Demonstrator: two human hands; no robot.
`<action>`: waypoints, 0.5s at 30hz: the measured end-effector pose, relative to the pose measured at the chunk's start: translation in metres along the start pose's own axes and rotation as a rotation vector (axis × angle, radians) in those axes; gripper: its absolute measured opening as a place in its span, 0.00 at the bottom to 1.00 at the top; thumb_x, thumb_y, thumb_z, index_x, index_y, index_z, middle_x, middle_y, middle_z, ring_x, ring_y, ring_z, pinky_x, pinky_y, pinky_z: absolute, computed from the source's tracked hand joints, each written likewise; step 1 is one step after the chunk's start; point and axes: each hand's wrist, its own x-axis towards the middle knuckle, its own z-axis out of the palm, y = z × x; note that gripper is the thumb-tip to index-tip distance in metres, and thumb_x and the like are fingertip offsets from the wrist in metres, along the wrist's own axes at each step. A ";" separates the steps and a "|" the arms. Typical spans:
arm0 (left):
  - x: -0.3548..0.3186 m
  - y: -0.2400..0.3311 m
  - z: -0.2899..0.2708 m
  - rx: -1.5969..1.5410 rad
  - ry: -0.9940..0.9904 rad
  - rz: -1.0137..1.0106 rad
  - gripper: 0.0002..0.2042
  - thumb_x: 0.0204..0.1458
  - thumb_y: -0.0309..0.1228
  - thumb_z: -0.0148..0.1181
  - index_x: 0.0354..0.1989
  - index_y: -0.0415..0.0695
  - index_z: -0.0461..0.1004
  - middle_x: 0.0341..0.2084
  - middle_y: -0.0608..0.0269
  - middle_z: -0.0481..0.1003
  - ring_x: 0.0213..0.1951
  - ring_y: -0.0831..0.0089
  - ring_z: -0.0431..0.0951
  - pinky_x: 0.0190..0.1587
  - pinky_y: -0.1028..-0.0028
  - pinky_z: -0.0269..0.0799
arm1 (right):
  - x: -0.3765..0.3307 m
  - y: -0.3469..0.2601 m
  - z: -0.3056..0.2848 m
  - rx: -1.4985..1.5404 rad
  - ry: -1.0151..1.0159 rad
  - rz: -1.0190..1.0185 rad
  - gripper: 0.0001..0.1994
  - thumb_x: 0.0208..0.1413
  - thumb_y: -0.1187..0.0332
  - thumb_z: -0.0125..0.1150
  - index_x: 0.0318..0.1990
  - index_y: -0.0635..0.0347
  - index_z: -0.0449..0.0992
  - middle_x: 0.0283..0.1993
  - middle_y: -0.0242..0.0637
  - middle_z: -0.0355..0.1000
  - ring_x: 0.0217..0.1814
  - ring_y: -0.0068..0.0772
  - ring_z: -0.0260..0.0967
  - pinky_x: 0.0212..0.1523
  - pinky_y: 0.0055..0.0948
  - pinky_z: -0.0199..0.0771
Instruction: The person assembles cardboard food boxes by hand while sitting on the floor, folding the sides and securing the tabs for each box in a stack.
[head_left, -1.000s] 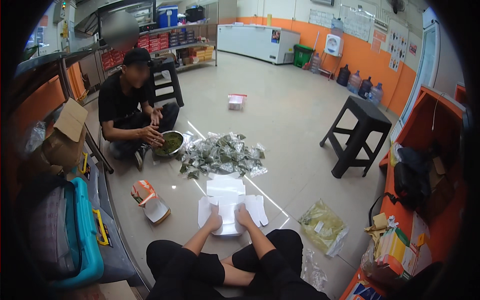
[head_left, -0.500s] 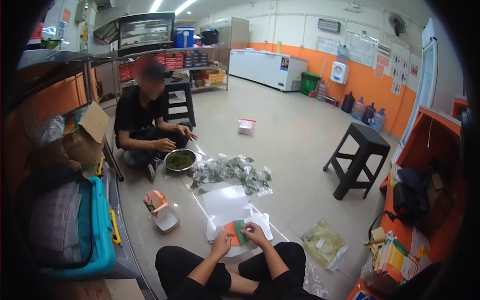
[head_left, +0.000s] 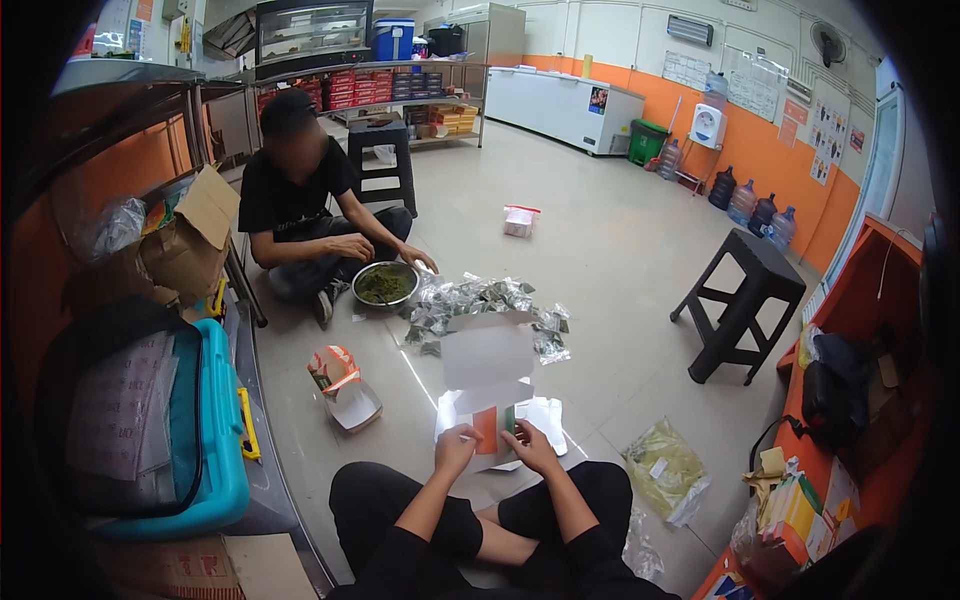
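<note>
A flattened paperboard carton, white with an orange panel and a narrow green one, stands raised in front of my crossed legs. My left hand pinches its lower left edge. On the green side, my right hand grips it with fingers bent. White paperboard lies on the floor behind and under it; whether these are separate sheets I cannot tell. Just beyond spreads a pile of small clear packets with dark green contents. To the left sits an opened orange-and-white carton.
Across from me a seated person has one hand by a metal bowl of green food, the other by the packets. A yellowish plastic bag lies at right, below a black stool. A turquoise bin stands left.
The carton has tilted more upright, and its green panel shows narrower beside my right hand. The other person's hand has gone from above the bowl down toward the packets. My view has shifted slightly.
</note>
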 end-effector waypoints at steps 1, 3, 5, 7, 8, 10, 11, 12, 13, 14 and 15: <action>-0.001 -0.002 -0.006 0.011 0.009 -0.008 0.04 0.43 0.25 0.56 0.24 0.44 0.78 0.23 0.61 0.79 0.23 0.71 0.78 0.30 0.73 0.72 | -0.001 -0.011 0.000 -0.286 -0.042 0.000 0.23 0.52 0.55 0.61 0.44 0.69 0.71 0.32 0.44 0.73 0.35 0.32 0.72 0.35 0.29 0.71; -0.002 0.004 -0.006 -0.007 -0.049 -0.112 0.03 0.43 0.26 0.58 0.27 0.46 0.78 0.26 0.60 0.78 0.30 0.67 0.78 0.36 0.70 0.72 | -0.007 -0.015 0.000 -0.165 -0.038 -0.055 0.21 0.53 0.56 0.59 0.44 0.68 0.71 0.32 0.46 0.73 0.36 0.34 0.72 0.35 0.30 0.71; -0.005 0.003 0.001 0.106 -0.026 -0.061 0.05 0.43 0.27 0.59 0.29 0.46 0.76 0.32 0.57 0.74 0.37 0.62 0.74 0.42 0.66 0.69 | -0.005 -0.010 -0.004 -0.077 0.015 -0.011 0.15 0.55 0.63 0.55 0.42 0.67 0.72 0.34 0.49 0.74 0.35 0.41 0.73 0.36 0.32 0.70; -0.010 0.002 0.007 0.352 0.003 0.021 0.09 0.42 0.28 0.60 0.34 0.46 0.73 0.45 0.52 0.66 0.50 0.51 0.65 0.53 0.59 0.63 | -0.003 0.001 -0.005 -0.108 0.069 -0.101 0.13 0.55 0.65 0.53 0.41 0.67 0.73 0.34 0.51 0.74 0.35 0.43 0.73 0.36 0.33 0.70; -0.010 0.002 0.010 0.353 0.004 0.018 0.09 0.42 0.28 0.60 0.34 0.46 0.73 0.45 0.52 0.66 0.50 0.51 0.65 0.53 0.59 0.63 | -0.003 0.005 -0.006 -0.137 0.128 -0.174 0.12 0.55 0.67 0.52 0.40 0.66 0.73 0.34 0.53 0.73 0.35 0.45 0.74 0.35 0.34 0.70; -0.009 0.003 0.015 0.362 0.141 0.113 0.13 0.41 0.27 0.59 0.38 0.45 0.69 0.50 0.48 0.60 0.52 0.47 0.61 0.52 0.57 0.63 | 0.003 0.013 -0.008 -0.204 0.187 -0.165 0.11 0.54 0.66 0.52 0.37 0.66 0.74 0.32 0.54 0.73 0.33 0.50 0.73 0.33 0.38 0.70; -0.008 0.002 0.012 0.416 0.128 0.129 0.15 0.41 0.25 0.57 0.40 0.44 0.66 0.51 0.47 0.58 0.53 0.46 0.60 0.53 0.57 0.63 | 0.003 0.008 -0.008 -0.256 0.243 -0.102 0.11 0.54 0.65 0.53 0.35 0.66 0.74 0.31 0.53 0.73 0.33 0.53 0.72 0.33 0.39 0.70; -0.009 0.002 0.009 0.419 0.117 0.121 0.15 0.41 0.25 0.57 0.40 0.44 0.66 0.51 0.47 0.58 0.53 0.46 0.60 0.53 0.57 0.63 | 0.004 0.001 -0.009 -0.311 0.296 -0.036 0.12 0.53 0.64 0.53 0.33 0.66 0.74 0.30 0.53 0.73 0.32 0.56 0.71 0.32 0.41 0.69; -0.009 0.006 0.008 0.412 0.086 0.130 0.15 0.41 0.25 0.56 0.40 0.44 0.66 0.50 0.47 0.58 0.53 0.46 0.60 0.53 0.57 0.63 | 0.007 -0.002 -0.011 -0.313 0.390 -0.038 0.13 0.51 0.62 0.56 0.31 0.65 0.74 0.28 0.52 0.73 0.31 0.58 0.71 0.32 0.44 0.70; -0.010 0.005 0.006 0.412 0.054 0.138 0.15 0.40 0.24 0.55 0.40 0.44 0.67 0.49 0.47 0.59 0.52 0.46 0.60 0.52 0.56 0.63 | 0.010 -0.005 -0.014 -0.311 0.391 -0.026 0.13 0.51 0.62 0.56 0.31 0.65 0.74 0.28 0.52 0.73 0.31 0.58 0.71 0.32 0.44 0.70; -0.013 0.004 0.006 0.416 0.044 0.134 0.15 0.40 0.24 0.55 0.40 0.44 0.67 0.49 0.47 0.59 0.52 0.46 0.60 0.52 0.56 0.63 | 0.013 -0.009 -0.018 -0.339 0.436 0.008 0.12 0.49 0.62 0.56 0.31 0.65 0.74 0.28 0.52 0.73 0.31 0.57 0.71 0.33 0.44 0.70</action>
